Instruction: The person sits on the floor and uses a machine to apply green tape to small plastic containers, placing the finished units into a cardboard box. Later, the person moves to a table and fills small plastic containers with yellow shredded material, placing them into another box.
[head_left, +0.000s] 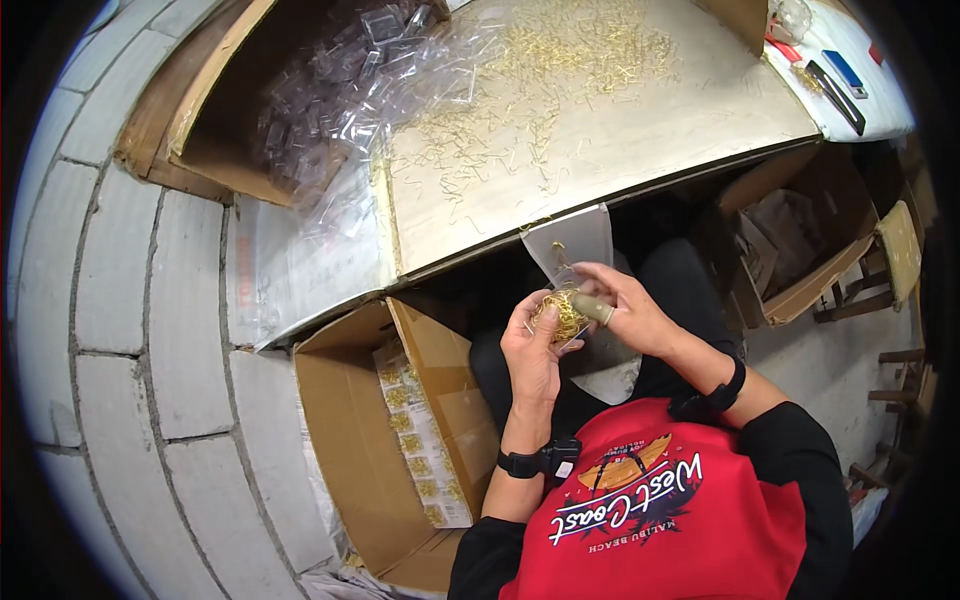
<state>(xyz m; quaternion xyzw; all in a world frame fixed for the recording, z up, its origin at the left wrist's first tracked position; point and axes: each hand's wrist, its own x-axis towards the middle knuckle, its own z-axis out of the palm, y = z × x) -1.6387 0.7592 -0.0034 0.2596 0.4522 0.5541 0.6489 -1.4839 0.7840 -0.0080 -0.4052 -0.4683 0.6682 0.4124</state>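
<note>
I have the left hand (pixel 534 350) curled around a bunch of gold wires (pixel 562 316), just off the near edge of the worktable (pixel 690 125); the right hand (pixel 637 315), fingers half bent, meets the bunch, though I can't tell whether it grips any. Clear plastic packs (pixel 345 120) heap at the worktable's left end.

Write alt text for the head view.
A person's left hand holds a bunch of gold wire pieces, the right hand at its right. More pieces lie scattered on a pale tabletop beyond, with clear plastic cases heaped to their left.
</note>
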